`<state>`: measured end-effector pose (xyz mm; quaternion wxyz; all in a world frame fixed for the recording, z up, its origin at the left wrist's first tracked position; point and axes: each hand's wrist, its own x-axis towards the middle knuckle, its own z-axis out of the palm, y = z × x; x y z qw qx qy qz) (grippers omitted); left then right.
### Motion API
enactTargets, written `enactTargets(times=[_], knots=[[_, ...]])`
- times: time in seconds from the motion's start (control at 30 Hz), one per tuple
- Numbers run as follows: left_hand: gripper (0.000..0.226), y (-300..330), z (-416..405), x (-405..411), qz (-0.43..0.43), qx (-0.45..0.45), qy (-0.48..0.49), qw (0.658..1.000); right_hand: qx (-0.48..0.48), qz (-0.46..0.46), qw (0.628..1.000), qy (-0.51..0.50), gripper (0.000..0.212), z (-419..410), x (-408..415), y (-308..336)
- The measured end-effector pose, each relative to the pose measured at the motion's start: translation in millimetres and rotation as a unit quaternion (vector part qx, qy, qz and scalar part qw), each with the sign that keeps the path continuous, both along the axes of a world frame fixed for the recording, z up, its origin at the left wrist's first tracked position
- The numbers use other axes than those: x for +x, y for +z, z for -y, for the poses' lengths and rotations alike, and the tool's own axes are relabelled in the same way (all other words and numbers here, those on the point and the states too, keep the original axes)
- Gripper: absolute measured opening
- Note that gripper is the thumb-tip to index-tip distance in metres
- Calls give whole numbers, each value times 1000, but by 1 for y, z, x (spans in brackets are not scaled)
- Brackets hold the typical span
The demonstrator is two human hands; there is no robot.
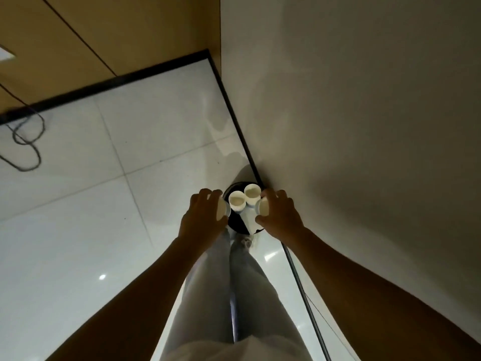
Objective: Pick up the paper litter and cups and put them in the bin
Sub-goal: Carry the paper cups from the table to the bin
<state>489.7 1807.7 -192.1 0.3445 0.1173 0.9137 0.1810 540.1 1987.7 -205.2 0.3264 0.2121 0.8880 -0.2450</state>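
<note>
Pale trouser legs (pixel 234 287) are standing nearest the lens, feet just short of the bin (pixel 235 225), a dark round opening on the floor (pixel 78 204) hard against the wall (pixel 364 126). Both forearms are reaching down over it. Left hand (pixel 201 217) is hanging over the bin's left rim, fingers (pixel 208 196) curling around a white cup (pixel 221 209), clamped on its side. Right hand (pixel 279 217) is over the bin's right rim, fingers (pixel 270 196) wrapped round another cup (pixel 263 206), mouth tipped inward. Two more cups (pixel 237 200) (pixel 252 192) are sitting upright between the hands, mouths up, apparently inside or atop the bin; a white tube-like shape under them is too unclear to name. Key relation: both held cups are directly above or just beside the bin's mouth, so release looks like a straight drop, with each hand about equally near. Likely step: letting go. Risk, by judgement: the left cup is at the rim's edge and could fall outside. No paper litter showing. Dark cable (pixel 26 144) is lying far left of the bin.
</note>
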Motion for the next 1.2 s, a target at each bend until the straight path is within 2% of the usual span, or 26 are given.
enactTargets(times=[0.37,0.67,0.87,1.03,1.2], knots=[[57,-188,-50,-11,30,15,60,998,-17,24,999,23,64,-29,-44,-178],[61,-292,-75,-3,50,-12,10,999,-22,54,995,77,68,-39,-54,-281],[68,-336,-67,18,95,-6,-2,995,-36,150,977,149,77,-33,-39,-332],[71,-353,-69,24,95,-1,-32,995,-7,120,974,190,77,-23,-31,-346],[80,-346,-63,24,79,21,-10,997,14,80,990,118,85,-21,-25,-335]])
